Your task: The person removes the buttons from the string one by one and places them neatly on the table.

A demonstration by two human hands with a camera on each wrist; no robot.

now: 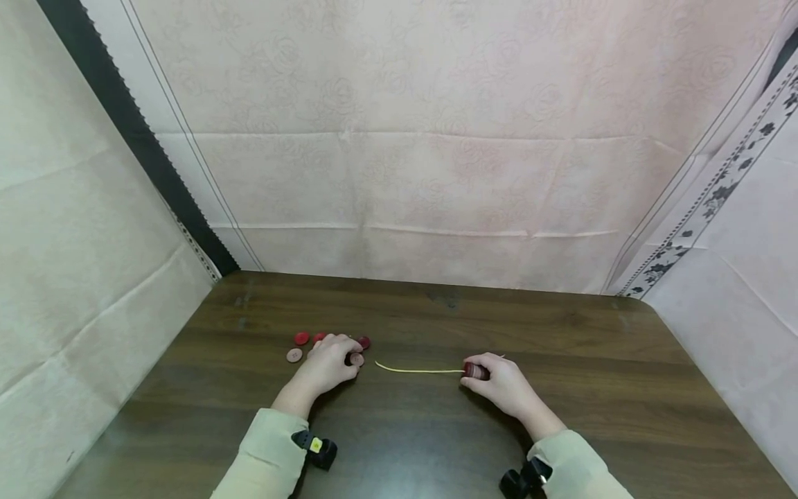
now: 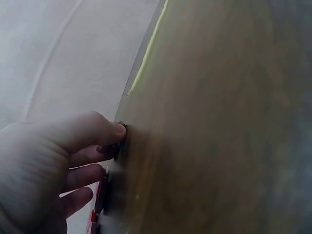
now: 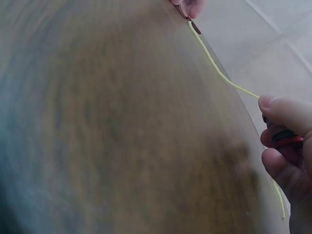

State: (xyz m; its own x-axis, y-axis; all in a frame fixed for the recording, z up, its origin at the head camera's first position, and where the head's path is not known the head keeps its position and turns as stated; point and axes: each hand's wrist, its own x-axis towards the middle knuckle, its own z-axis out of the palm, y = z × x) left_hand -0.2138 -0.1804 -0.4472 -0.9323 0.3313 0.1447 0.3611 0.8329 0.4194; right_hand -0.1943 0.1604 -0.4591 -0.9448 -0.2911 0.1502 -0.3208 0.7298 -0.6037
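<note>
My left hand (image 1: 327, 364) pinches a pale pink button (image 1: 357, 360) between thumb and forefinger, low over the wooden table. Just beyond those fingertips lies a dark red button (image 1: 364, 342). Beside the same hand are two red buttons, one (image 1: 302, 338) in full sight and one (image 1: 319, 337) partly covered by the fingers, plus another pale pink button (image 1: 294, 355). My right hand (image 1: 499, 381) grips a stack of red, pink and dark buttons (image 1: 476, 371) threaded on a yellow cord (image 1: 418, 371). The cord's long end stretches left toward the left hand; a short tail (image 3: 279, 197) hangs past the right fingers.
The brown wooden table (image 1: 405, 443) has its far edge against a pale patterned cloth (image 1: 405, 180). Similar cloth panels hang along the left and right sides. Each wrist wears a black camera on a strap, over light green sleeves (image 1: 268, 450).
</note>
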